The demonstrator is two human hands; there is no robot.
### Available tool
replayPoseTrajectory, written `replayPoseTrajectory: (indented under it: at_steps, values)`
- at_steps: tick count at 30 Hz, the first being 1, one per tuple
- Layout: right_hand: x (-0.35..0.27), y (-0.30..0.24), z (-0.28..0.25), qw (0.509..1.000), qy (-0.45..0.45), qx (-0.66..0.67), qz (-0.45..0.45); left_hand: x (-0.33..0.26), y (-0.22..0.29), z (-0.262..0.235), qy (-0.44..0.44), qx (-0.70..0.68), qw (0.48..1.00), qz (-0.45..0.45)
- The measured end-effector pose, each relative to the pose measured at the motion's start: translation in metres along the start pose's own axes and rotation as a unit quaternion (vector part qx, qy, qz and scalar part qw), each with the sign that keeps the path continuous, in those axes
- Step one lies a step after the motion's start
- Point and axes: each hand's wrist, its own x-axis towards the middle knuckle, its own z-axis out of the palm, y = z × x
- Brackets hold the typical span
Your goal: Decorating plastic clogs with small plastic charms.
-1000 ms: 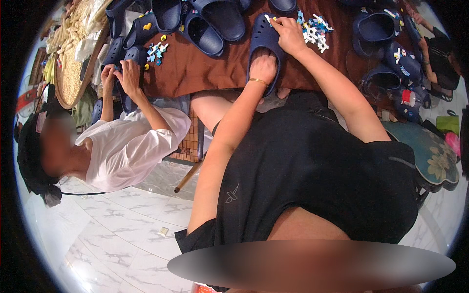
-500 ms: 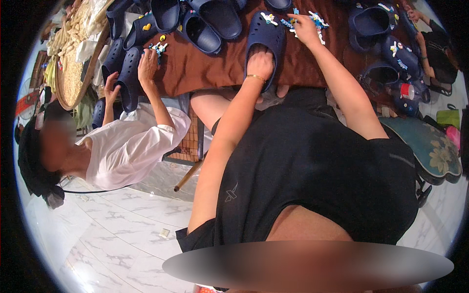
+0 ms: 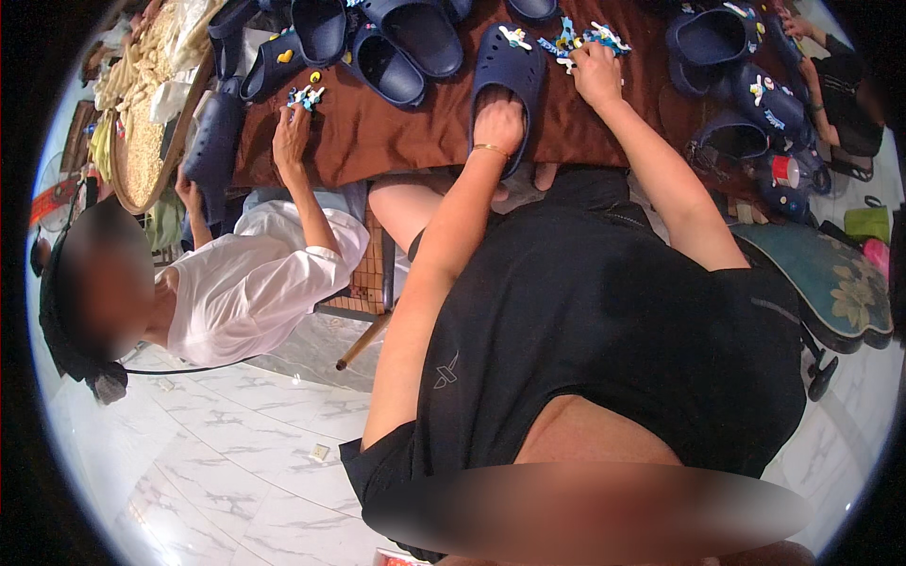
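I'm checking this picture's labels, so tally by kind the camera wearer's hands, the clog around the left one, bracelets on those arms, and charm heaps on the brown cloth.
Left hand and right hand: 2
Clog: 1
Bracelet: 1
Right charm heap and left charm heap: 2
Total: 6

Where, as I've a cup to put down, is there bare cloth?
The wider patch of brown cloth lies between the co-worker's hand and the clog around the left hand; a narrower one between the right hand and the right-side clogs. Crowded: the top edge, with more clogs, and by the right fingers, with loose charms.
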Motion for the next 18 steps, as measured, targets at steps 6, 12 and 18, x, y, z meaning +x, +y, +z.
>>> replayPoseTrajectory:
  at_steps: [6, 12, 18]
  values:
    - [0.000, -0.005, -0.005, 0.997, 0.015, 0.075, 0.026, 0.000, 0.000, 0.000, -0.014, 0.009, 1.000, -0.003]
    - [0.001, -0.040, -0.014, 0.976, 0.042, 0.212, 0.028, 0.001, 0.003, -0.002, -0.026, 0.013, 0.999, -0.014]
    - [-0.010, -0.059, -0.023, 0.972, 0.011, 0.233, 0.011, 0.000, 0.003, -0.001, -0.024, 0.008, 1.000, -0.012]
